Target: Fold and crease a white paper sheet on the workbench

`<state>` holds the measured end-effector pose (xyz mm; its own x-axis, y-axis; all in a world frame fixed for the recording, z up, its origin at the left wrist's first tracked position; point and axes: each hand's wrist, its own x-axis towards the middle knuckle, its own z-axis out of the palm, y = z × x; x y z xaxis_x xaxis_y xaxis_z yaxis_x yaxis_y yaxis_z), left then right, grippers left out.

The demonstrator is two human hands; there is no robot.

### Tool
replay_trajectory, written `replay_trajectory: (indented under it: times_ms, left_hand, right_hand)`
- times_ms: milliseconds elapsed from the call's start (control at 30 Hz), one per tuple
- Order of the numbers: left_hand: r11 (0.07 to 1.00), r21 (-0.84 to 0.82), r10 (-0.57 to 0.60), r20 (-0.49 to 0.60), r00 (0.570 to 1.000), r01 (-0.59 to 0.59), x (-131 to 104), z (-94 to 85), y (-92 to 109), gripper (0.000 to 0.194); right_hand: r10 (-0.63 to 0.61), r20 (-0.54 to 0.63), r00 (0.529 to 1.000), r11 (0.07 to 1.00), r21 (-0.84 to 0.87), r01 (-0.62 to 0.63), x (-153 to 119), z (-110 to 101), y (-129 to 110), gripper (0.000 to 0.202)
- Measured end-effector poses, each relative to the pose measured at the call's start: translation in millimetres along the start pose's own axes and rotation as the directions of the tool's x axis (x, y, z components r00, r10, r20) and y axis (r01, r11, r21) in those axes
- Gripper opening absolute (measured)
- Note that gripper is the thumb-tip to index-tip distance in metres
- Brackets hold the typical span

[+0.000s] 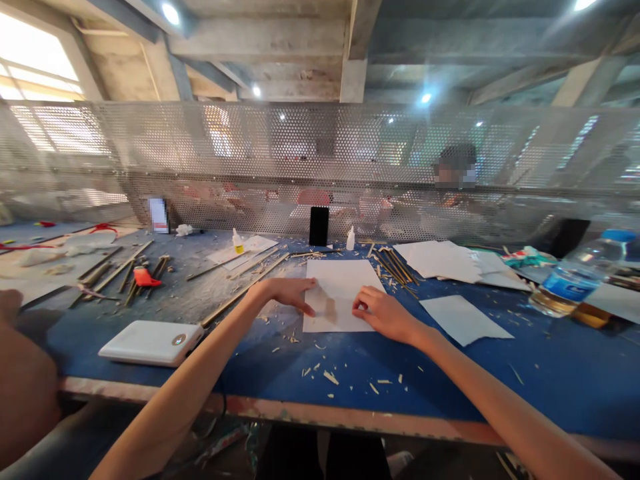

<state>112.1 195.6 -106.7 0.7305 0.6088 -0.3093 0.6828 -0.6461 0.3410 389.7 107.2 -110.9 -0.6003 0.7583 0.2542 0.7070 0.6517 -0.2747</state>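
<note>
A white sheet of paper [340, 273] lies flat on the blue tabletop, straight in front of me. My left hand [290, 293] is at the sheet's left edge, thumb and fingers spread apart with nothing between them. Over the sheet's right part rests my right hand [383, 310], its fingers curled and pressed together; what they hold, if anything, is too small to make out. A faint brownish patch or shadow shows on the paper between the hands.
Thin sticks [395, 265] and shavings lie around the sheet. Glue bottles [351, 239], a black phone [319, 227] and a mesh screen [260, 167] stand behind. A white power bank [150, 341] is left, a water bottle [573, 283] right. Another person's arm [25, 387] is far left.
</note>
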Motion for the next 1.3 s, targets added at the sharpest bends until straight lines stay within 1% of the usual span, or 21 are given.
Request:
replay_trajectory:
  times_ms: [167, 300, 367, 467, 533, 733, 900, 1000, 1067, 1200, 1300]
  left_hand:
    - [0.999, 0.024, -0.026, 0.006, 1.0, 0.026, -0.1, -0.1, 1.0, 0.11]
    - [1.0, 0.029, 0.011, -0.007, 1.0, -0.011, 0.4, 0.6, 0.2, 0.104]
    - [0.999, 0.025, 0.02, -0.011, 1.0, -0.019, 0.4, 0.5, 0.3, 0.104]
    - [1.0, 0.024, -0.011, -0.009, 1.0, 0.011, -0.1, 0.3, 0.9, 0.108]
    - [1.0, 0.023, -0.017, -0.004, 1.0, 0.017, -0.4, 0.2, 1.2, 0.11]
    - [0.999, 0.032, -0.017, -0.002, 1.0, 0.017, -0.3, 0.0, 1.6, 0.107]
    - [0.999, 0.026, -0.032, -0.003, 0.999, 0.032, -0.4, -0.1, 2.1, 0.111]
    - [0.999, 0.029, -0.031, -0.001, 1.0, 0.031, -0.3, 0.1, 1.8, 0.109]
    - [0.999, 0.028, -0.025, -0.007, 1.0, 0.025, 0.1, 0.4, 1.2, 0.106]
    - [0.999, 0.032, 0.006, -0.017, 1.0, -0.006, 1.2, 1.3, -1.4, 0.104]
    - [0.999, 0.034, 0.007, -0.02, 1.0, -0.006, 1.4, 1.5, -2.7, 0.107]
  right_hand:
    - [-0.004, 0.039, 0.999, 0.991, 0.131, -0.001, -0.8, 2.3, -0.7, 0.007]
    - [0.039, 0.005, 0.999, 0.996, 0.077, -0.039, 0.5, 1.8, -2.5, 0.008]
    - [0.047, 0.012, 0.999, 0.997, 0.065, -0.048, 0.1, 0.8, -1.6, 0.008]
    - [0.018, 0.054, 0.998, 0.992, 0.126, -0.024, -0.8, 1.2, -1.6, 0.007]
    - [0.003, 0.06, 0.998, 0.987, 0.159, -0.013, -0.5, 2.2, -3.0, 0.007]
    - [0.034, -0.013, 0.999, 0.998, 0.054, -0.033, 1.3, 2.2, -3.7, 0.01]
    - [0.028, 0.031, 0.999, 0.986, 0.164, -0.032, -0.4, 3.0, -2.0, 0.008]
    - [0.057, -0.017, 0.998, 0.992, 0.113, -0.055, -0.1, 3.1, 2.2, 0.007]
    - [0.073, -0.026, 0.997, 0.993, 0.093, -0.071, 0.0, 2.7, 4.5, 0.007]
    - [0.075, 0.043, 0.996, 0.977, 0.197, -0.082, 0.0, 3.3, 0.7, 0.008]
    - [0.062, 0.053, 0.997, 0.971, 0.227, -0.072, 0.4, 3.4, -4.5, 0.009]
